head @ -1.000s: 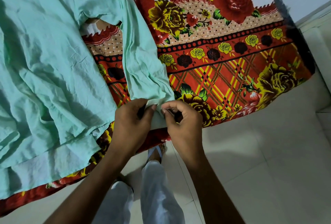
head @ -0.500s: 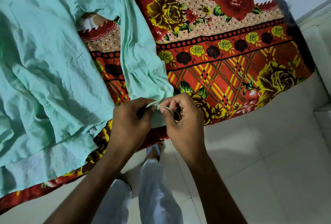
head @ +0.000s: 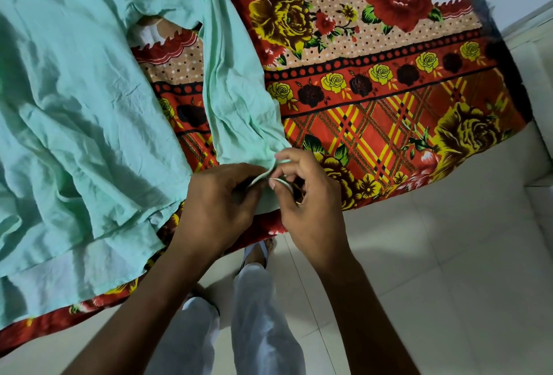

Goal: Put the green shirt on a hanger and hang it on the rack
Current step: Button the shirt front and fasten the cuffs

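Note:
The green shirt (head: 74, 99) lies spread and wrinkled over the left part of a bed. One long sleeve (head: 236, 90) runs down toward the bed's near edge. My left hand (head: 218, 204) pinches the cuff end of that sleeve between thumb and fingers. My right hand (head: 302, 195) grips the same cuff from the right, its fingers curled around the fabric edge. The two hands nearly touch. No hanger or rack shows in this view.
A red, yellow and cream floral bedsheet (head: 389, 90) covers the bed. Pale floor tiles (head: 434, 270) lie below and right. My legs in light trousers (head: 254, 320) and a sandalled foot (head: 257, 252) stand against the bed edge. A white wall base (head: 532, 33) rises at right.
Both hands have kept hold of the sleeve cuff. My right hand's fingers have spread and shifted slightly upward on the cuff, folding its edge over.

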The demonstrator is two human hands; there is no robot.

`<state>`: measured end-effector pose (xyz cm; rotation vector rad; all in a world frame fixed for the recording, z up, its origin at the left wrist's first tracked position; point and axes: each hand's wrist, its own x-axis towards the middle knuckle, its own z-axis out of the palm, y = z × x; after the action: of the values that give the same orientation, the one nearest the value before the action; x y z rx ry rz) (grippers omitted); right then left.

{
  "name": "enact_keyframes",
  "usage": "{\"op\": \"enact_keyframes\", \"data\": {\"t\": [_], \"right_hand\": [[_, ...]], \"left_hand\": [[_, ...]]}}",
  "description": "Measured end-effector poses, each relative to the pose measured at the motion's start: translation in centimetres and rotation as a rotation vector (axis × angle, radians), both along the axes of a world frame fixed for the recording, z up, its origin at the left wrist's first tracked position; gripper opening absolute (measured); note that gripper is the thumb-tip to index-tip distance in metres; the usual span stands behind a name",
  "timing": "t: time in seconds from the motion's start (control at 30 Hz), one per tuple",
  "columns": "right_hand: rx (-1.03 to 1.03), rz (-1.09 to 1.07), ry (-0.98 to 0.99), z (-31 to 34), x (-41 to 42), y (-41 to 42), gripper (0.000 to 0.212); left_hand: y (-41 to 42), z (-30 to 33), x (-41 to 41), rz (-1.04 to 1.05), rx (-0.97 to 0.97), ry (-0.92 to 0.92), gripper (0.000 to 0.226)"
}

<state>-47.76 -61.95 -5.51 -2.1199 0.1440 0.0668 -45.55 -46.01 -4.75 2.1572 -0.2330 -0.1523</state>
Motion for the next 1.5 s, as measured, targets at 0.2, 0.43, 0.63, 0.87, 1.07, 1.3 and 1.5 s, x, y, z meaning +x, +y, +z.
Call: {"op": "enact_keyframes", "data": {"t": [0.2, 0.43, 0.63, 0.87, 1.07, 1.3, 1.5], "right_hand": [[-0.128, 0.053, -0.068, 0.4, -0.1, -0.5, 0.042], [-0.225, -0.063, -0.137, -0.3, -0.5, -0.2, 0.020], [-0.212, -0.042, -0.093, -0.5, -0.8, 0.5, 0.014], [-0.317, 0.043, -0.078, -0.5, -0.3, -0.2, 0.016], [-0.357, 0.074, -0.061, -0.1, -0.6, -1.4, 0.028], [-0.345, 0.057, -0.071, -0.2, -1.1, -2.0, 0.028], [-0.293, -0.051, 0.009, -0.9, -1.2, -1.9, 0.011]], "left_hand": [[-0.2, 0.3, 0.0, -0.120, 0.088, -0.075, 0.031], [-0.3, -0.7, -0.4, -0.132, 0.170, -0.161, 0.025], [-0.9, -2.0, -2.3, -0.038, 0.276, -0.311, 0.026], [-1.7, -3.5, -3.2, 0.034, 0.284, -0.343, 0.013], [-1.0, -3.6, -3.5, -0.107, 0.120, -0.224, 0.024], [-1.0, -1.9, -1.4, -0.079, 0.159, -0.116, 0.016], [-1.8, -0.9, -1.0, -0.179, 0.397, -0.170, 0.016]]}}
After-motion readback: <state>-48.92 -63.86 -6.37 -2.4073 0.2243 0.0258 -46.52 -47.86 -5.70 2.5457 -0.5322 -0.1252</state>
